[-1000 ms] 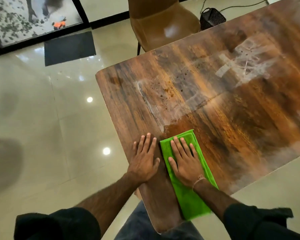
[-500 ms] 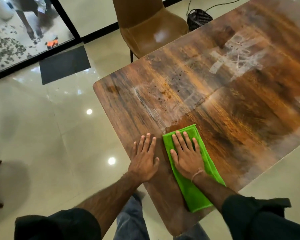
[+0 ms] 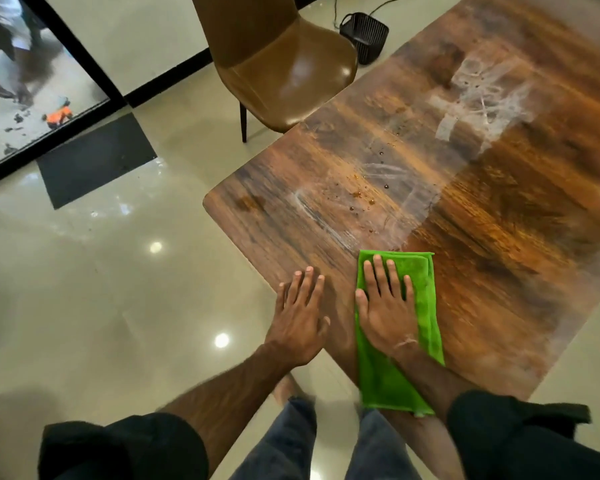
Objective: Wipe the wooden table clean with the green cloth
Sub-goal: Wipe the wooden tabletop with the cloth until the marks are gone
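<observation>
The wooden table [image 3: 499,209] fills the right half of the view, with whitish smears and small brown drops across its top. A folded green cloth [image 3: 426,306] lies near the table's near edge. My right hand [image 3: 385,306] presses flat on the cloth with straight fingers. My left hand [image 3: 300,313] rests flat on the bare wood at the table's left edge, just left of the cloth, fingers spread.
A brown chair [image 3: 278,60] stands at the table's far left side. A black basket [image 3: 364,36] with a cable sits on the tiled floor behind it. A dark mat [image 3: 94,161] lies before a glass door at the left. My legs are below the table edge.
My right hand and the cloth have slid a little forward over the table toward the smears. The camera view has shifted and tilted. My left hand stays flat at the table edge.
</observation>
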